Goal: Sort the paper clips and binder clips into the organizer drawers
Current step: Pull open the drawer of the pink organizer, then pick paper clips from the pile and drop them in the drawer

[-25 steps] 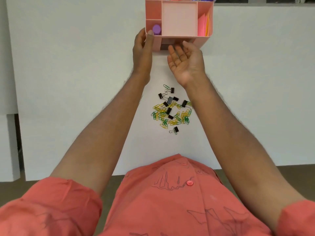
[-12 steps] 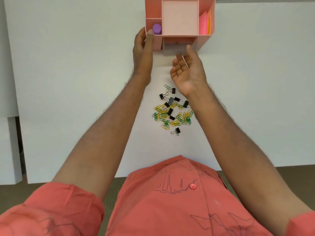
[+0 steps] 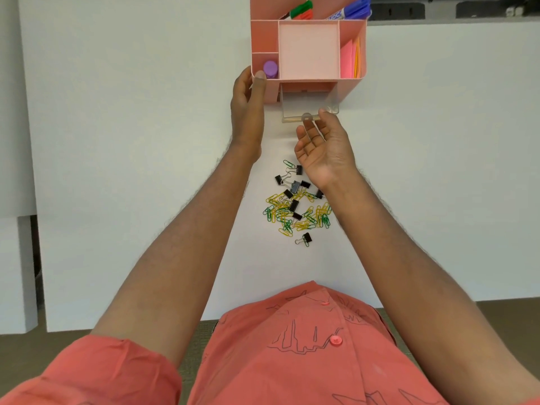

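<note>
A pink desk organizer stands at the far middle of the white table. Its clear drawer is pulled partway out toward me. My left hand grips the organizer's left front corner. Palm up, my right hand has its fingertips on the drawer's front lip by the knob. Below the hands lies a mixed pile: yellow and green paper clips and black binder clips. One binder clip lies apart at the near edge of the pile.
The organizer's top holds a purple cap, pink and orange sticky notes, and markers at the back. The white table ends just before my coral shirt. Another white surface sits at the left.
My right hand has drawn back toward me, pulling the clear drawer out of the organizer. The left hand has stayed on the organizer's corner.
</note>
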`<state>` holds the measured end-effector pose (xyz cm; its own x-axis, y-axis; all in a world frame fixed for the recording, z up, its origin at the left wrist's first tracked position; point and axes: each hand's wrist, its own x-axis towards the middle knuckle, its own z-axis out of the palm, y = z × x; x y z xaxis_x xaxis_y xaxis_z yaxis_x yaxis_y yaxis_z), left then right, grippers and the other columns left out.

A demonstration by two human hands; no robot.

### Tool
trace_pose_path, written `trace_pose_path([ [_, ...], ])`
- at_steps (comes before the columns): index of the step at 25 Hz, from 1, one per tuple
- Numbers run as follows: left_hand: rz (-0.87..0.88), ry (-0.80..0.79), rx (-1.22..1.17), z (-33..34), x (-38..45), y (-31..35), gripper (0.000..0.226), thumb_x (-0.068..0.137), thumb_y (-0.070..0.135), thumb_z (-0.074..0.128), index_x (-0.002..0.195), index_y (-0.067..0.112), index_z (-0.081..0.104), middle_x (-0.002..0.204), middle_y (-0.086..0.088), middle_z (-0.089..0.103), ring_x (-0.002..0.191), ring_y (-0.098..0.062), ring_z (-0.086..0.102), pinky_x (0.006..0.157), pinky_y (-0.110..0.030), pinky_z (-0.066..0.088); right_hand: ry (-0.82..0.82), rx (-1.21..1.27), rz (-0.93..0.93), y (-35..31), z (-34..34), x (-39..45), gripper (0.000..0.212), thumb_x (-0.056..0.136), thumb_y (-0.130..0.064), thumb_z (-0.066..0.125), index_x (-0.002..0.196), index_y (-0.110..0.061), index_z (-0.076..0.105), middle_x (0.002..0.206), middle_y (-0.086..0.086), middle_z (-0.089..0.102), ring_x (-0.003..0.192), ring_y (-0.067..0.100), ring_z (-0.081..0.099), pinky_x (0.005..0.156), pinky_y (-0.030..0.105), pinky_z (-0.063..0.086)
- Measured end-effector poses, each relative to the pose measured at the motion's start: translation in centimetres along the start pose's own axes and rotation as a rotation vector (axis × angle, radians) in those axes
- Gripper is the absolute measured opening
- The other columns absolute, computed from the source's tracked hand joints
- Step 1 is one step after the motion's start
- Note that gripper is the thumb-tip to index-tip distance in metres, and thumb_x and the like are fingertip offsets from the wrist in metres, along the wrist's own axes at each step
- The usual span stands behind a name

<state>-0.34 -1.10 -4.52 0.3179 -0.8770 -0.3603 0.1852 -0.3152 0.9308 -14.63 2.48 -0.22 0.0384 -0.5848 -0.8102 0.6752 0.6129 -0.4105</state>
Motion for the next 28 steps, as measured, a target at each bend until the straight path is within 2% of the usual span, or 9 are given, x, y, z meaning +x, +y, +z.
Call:
trace_pose_path([
  [11, -0.004, 0.010, 0.024, 0.0, 0.1, -0.2, 0.052, 0.097, 0.050, 0.052, 0.141, 0.024, 0.053, 0.135, 0.000, 0.063, 0.128, -0.018, 0.058, 0.110, -0.046, 0.049, -0.024, -0.029, 0.020, -0.2, 0.0, -0.3, 0.009, 0.093, -0.025, 0.069, 0.090, -0.019, 0.063, 0.097, -0.001, 0.072, 0.088, 0.016, 0.070, 0.066, 0.024, 0.051],
  [16, -0.009, 0.014, 0.022, 0.1, -0.1, 0.1, 0.049, 0.098, 0.049, 0.051, 0.140, 0.024, 0.054, 0.134, 0.001, 0.064, 0.127, -0.016, 0.059, 0.109, -0.044, 0.050, -0.049, -0.050, 0.019, -0.3, -0.1, -0.3, 0.008, 0.094, -0.026, 0.069, 0.092, -0.019, 0.064, 0.099, -0.002, 0.073, 0.096, 0.016, 0.071, 0.072, 0.025, 0.052],
  [20, -0.052, 0.006, 0.067, -0.3, -0.9, 0.2, 0.053, 0.100, 0.054, 0.049, 0.143, 0.024, 0.050, 0.139, 0.004, 0.060, 0.130, -0.012, 0.054, 0.113, -0.038, 0.046, -0.042, -0.140, 0.021, -0.8, -0.7, -0.8, 0.018, 0.094, -0.034, 0.070, 0.104, -0.018, 0.066, 0.118, 0.000, 0.071, 0.104, 0.016, 0.070, 0.082, 0.028, 0.054],
  [22, -0.047, 0.000, 0.129, -0.7, -2.3, 0.0, 0.058, 0.100, 0.054, 0.051, 0.147, 0.022, 0.046, 0.146, 0.004, 0.054, 0.135, -0.010, 0.049, 0.114, -0.032, 0.041, 0.002, -0.248, -0.033, -1.1, -1.8, -1.5, 0.027, 0.093, -0.036, 0.072, 0.112, -0.019, 0.064, 0.124, 0.001, 0.068, 0.106, 0.017, 0.070, 0.087, 0.031, 0.056],
  [25, -0.037, -0.033, 0.298, -2.1, -5.5, -1.3, 0.056, 0.100, 0.041, 0.058, 0.149, 0.019, 0.043, 0.154, 0.002, 0.044, 0.139, -0.009, 0.041, 0.111, -0.024, 0.038, 0.092, -0.510, -0.220, -1.0, -5.0, -3.0, 0.028, 0.095, -0.029, 0.069, 0.119, -0.018, 0.063, 0.111, -0.002, 0.067, 0.094, 0.014, 0.068, 0.082, 0.030, 0.055],
  [28, 0.063, -0.066, 0.538, -4.1, -9.9, -3.5, 0.042, 0.100, 0.025, 0.059, 0.141, 0.018, 0.053, 0.143, 0.001, 0.049, 0.133, -0.018, 0.044, 0.107, -0.032, 0.046, 0.192, -0.774, -0.424, -0.3, -8.9, -4.8, 0.019, 0.096, -0.023, 0.064, 0.114, -0.019, 0.062, 0.101, -0.003, 0.063, 0.082, 0.013, 0.063, 0.074, 0.032, 0.053],
])
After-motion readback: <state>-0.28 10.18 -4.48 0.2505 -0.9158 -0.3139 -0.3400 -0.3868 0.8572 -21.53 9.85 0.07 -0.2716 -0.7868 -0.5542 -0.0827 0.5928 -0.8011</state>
